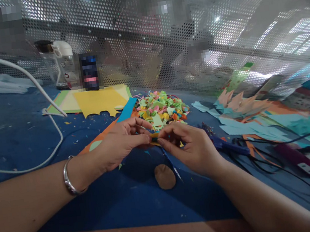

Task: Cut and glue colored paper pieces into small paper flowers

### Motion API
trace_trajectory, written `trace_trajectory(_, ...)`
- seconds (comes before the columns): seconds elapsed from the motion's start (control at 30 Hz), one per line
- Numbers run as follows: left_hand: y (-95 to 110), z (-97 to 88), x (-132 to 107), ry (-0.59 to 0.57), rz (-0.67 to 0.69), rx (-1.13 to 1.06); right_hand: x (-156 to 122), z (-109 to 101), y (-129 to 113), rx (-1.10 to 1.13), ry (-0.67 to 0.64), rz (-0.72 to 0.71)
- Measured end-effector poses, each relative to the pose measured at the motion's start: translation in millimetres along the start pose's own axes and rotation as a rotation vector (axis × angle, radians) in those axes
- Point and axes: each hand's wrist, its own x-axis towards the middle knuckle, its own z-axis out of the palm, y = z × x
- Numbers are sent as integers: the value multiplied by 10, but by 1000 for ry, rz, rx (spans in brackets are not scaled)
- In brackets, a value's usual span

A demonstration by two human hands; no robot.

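Between the fingertips of both hands is a small yellow-orange strip of paper (154,135); its far ends are hidden by the fingers. My left hand (122,141), with a silver bangle at the wrist, pinches it from the left. From the right, my right hand (189,143) pinches it between thumb and fingers. Below the hands a round brown disc (165,176) lies on the blue tabletop, with a thin pointed tool (177,172) beside it. Just beyond the fingers rises a heap of coloured paper scraps (161,109).
Yellow paper (99,100) lies at the back, near a phone (90,72) and bottles (67,63). A white cable (56,133) crosses the left. On the right are a blue-handled tool (230,145), black cords, a purple power strip (305,160) and cut paper (255,129).
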Motion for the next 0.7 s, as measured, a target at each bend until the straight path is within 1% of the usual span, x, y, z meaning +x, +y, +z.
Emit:
trace_trajectory(0.13, 11, 3, -11, 21, 51, 74, -7, 0, 2, 8, -3, -8)
trace_trajectory(0.27, 8, -16, 4, 13, 111, 139, -17, 2, 14, 42, -20, 35)
trace_trajectory(0.53, 29, -39, 14, -25, 104, 179, -2, -13, -7, 138, -30, 122)
trace_trajectory(0.7, 33, -24, 0, -81, 121, 161, 10, -16, -24, 121, 28, 149)
